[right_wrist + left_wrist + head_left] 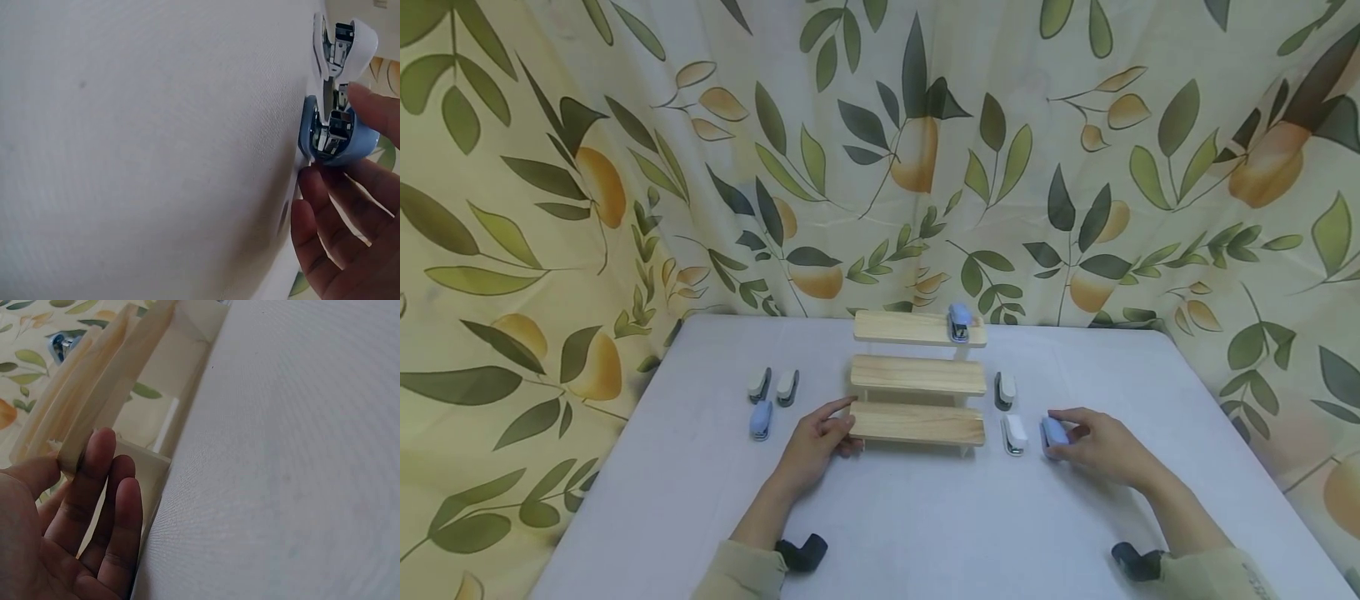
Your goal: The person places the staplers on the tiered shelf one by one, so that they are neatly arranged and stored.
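Observation:
A three-tier wooden shelf (917,422) stands mid-table. My left hand (820,442) pinches the left end of its lowest board, and the left wrist view shows the thumb and fingers on either side of that board's edge. At the right, my right hand (1105,446) holds a small blue stapler (1054,435) between thumb and fingers; the stapler (337,137) rests on the table. Left of it lie a white stapler (1014,435) and, behind that, another white stapler (1004,390). A second blue stapler (959,322) sits on the top board, toward its right end.
Left of the shelf are two white staplers, one (759,385) beside the other (787,387), with a blue stapler (761,420) in front. A white cloth covers the table (925,525). Behind it hangs a leaf-and-fruit patterned curtain (880,167).

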### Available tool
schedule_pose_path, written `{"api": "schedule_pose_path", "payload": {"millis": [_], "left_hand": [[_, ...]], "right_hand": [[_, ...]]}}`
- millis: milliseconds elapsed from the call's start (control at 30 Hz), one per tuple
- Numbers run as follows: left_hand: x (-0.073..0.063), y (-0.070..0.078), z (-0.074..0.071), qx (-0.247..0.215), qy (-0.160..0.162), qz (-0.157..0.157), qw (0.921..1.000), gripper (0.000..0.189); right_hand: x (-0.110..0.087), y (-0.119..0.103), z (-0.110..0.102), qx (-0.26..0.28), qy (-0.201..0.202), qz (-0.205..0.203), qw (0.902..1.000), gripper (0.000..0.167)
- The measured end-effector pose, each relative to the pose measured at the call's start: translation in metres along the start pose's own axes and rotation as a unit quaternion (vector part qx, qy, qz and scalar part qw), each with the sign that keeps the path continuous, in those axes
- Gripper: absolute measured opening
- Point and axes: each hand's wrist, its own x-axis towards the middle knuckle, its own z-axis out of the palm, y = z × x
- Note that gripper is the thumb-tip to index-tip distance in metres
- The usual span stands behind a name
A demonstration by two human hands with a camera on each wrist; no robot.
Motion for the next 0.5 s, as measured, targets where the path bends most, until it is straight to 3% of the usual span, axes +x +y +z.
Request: {"api": "schedule_pose_path", "payload": {"millis": [500], "left_hand": [[0.002, -0.003, 0.0, 0.004, -0.002, 0.005, 1.0, 0.047]], "right_hand": [[0.008, 0.016, 0.008, 0.026, 0.011, -0.011, 0.9995, 0.073]]}}
